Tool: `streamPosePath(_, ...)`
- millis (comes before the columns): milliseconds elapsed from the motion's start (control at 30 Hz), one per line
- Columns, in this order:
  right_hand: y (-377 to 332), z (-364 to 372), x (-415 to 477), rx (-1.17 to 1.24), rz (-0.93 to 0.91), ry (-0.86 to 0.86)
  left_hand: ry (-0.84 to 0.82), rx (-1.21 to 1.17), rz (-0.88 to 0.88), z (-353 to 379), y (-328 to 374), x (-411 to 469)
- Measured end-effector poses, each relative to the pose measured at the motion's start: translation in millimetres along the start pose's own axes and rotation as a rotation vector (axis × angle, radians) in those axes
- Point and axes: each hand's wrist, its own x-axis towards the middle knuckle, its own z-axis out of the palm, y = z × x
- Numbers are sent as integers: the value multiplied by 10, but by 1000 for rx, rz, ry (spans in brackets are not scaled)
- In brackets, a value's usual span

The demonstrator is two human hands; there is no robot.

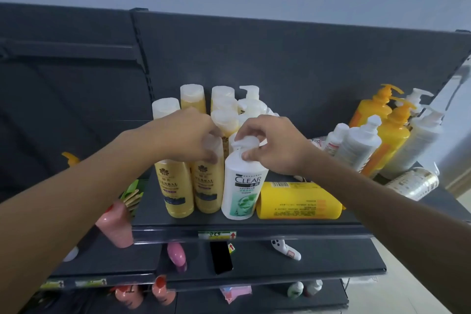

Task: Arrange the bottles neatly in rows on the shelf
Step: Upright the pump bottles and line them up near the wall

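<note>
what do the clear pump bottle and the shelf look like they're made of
CLEAR pump bottle: likely plastic, white and glossy, given its soft highlights and moulded pump. Shelf: probably painted metal, dark grey, matte, judging by its thin folded front edge.

The shelf (305, 231) and its back panel (280, 58) look like dark grey painted metal, matt and smooth. The CLEAR bottle (242, 186) is opaque white plastic with a soft gloss and a slick printed label. At its 9 o'clock the herbal bottle (206, 186) and its twin (175, 191) are translucent honey-yellow plastic with frosted caps. At its 3 o'clock the lying yellow bottle (298, 200) is opaque satin plastic. The price tag (216, 234) at 6 o'clock looks like printed paper.
</note>
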Motion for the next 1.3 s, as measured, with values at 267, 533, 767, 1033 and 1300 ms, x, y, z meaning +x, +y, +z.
streamPosePath(267, 125, -163, 19, 62, 26, -73, -45, 25, 11, -197, 116, 10)
streamPosePath(533, 905, -679, -603, -242, 90, -43, 142, -70, 208, -545, 862, 214)
streamPosePath(767, 1890, -645, -1073, -491, 223, -246, 62, -45, 189, -41, 1634, 723)
streamPosePath(1033, 2302, -230, -1105, -687, -49, -300, 25, -84, 62, 245, 1946, 898)
streamPosePath(1300, 2299, -575, -1131, -637, -201, -351, 72, -115, -31, 286, 2088, 888)
